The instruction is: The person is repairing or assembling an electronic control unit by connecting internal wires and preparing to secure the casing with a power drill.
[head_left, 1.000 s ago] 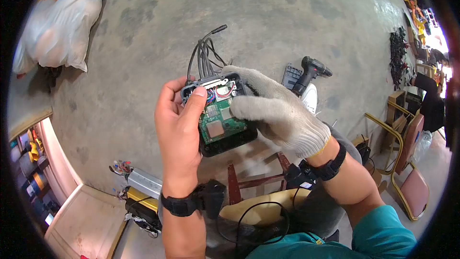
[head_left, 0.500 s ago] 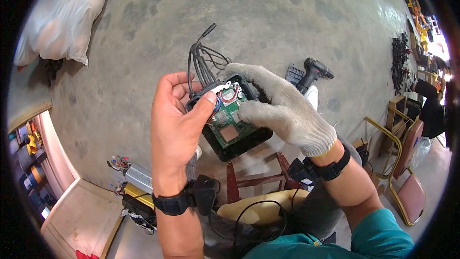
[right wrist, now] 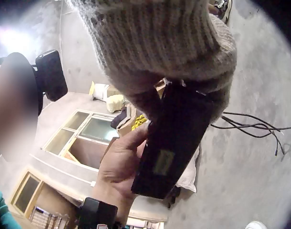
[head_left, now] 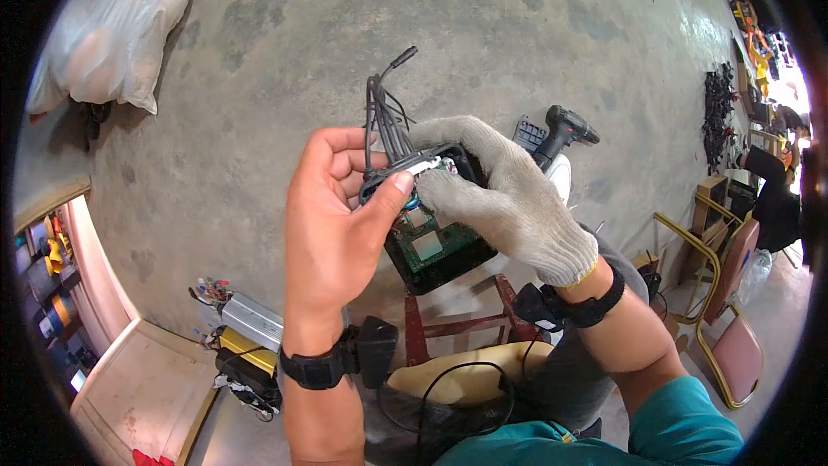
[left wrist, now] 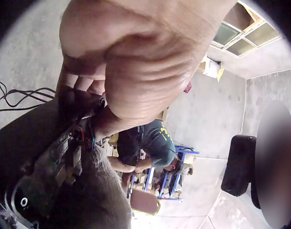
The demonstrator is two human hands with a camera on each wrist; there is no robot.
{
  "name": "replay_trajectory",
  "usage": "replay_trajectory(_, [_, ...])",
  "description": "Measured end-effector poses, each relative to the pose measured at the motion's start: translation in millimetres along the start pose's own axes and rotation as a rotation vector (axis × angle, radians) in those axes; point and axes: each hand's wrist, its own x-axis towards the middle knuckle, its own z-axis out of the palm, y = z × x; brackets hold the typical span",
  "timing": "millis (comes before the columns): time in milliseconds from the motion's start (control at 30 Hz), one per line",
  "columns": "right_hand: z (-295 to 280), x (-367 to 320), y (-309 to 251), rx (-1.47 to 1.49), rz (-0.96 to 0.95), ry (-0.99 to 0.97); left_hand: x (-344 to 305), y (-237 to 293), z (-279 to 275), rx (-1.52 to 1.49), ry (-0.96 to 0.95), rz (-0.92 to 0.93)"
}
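A black plastic housing (head_left: 423, 283) with a green circuit board (head_left: 429, 246) inside is held above the lap in the head view. My bare left hand (head_left: 326, 216) grips its cable end, thumb pressed on top beside blue wires (head_left: 411, 203). Grey cables (head_left: 386, 125) rise from that end. My gloved right hand (head_left: 517, 211) holds the right side, with its thumb laid over the board near the cable end and its fingers behind. The left wrist view shows coloured wires (left wrist: 91, 139) under the left thumb. In the right wrist view the housing's dark side (right wrist: 176, 138) faces the camera.
A black cordless drill (head_left: 565, 131) lies on the floor at the right, beside a shoe. Below the hands stands a dark red wooden stool frame (head_left: 466, 326). A silver metal box (head_left: 252, 318) sits at lower left, a pink chair (head_left: 740, 354) at right, and a white sack (head_left: 121, 43) at upper left.
The housing has tilted and shifted to the right, and its cables have swung right with it. Over the last half second my right thumb has moved up toward the wires at the cable end.
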Motion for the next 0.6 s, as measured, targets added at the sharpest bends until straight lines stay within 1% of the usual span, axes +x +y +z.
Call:
replay_trajectory(133, [-3.1, -0.1, -8.8, -0.097, 0.038, 0.000, 0.1, -5.2, 3.0, -0.023, -0.031, 0.033])
replay_trajectory(200, [-1.1, 0.9, -3.2, -0.062, -0.055, 0.072, 0.1, -4.7, 3.2, -0.050, -0.035, 0.041])
replay_trajectory(233, [-2.0, 0.3, -5.6, -0.064, -0.056, 0.069, -0.5, -2.8, 2.4, -0.085, -0.045, 0.015])
replay_trajectory(300, [-5.4, -0.9, -13.2, -0.001, 0.090, 0.047, -0.8, -1.5, -0.4, -0.121, -0.051, -0.010])
replay_trajectory(367, [-5.0, -0.2, -13.1, -0.035, 0.063, 0.071, -1.6, -1.3, -4.8, -0.092, -0.117, -0.059])
replay_trajectory(433, [-4.3, 0.0, -13.2, -0.068, 0.037, 0.096, -1.1, 0.9, -4.9, -0.064, -0.108, -0.058])
replay_trajectory(533, [-3.4, -0.2, -11.5, -0.095, 0.064, 0.114, -1.3, 1.3, -4.1, -0.035, -0.095, -0.049])
replay_trajectory(600, [-2.6, 1.1, -6.8, -0.115, 0.009, 0.133, -1.4, 0.9, -3.9, -0.035, -0.087, -0.041])
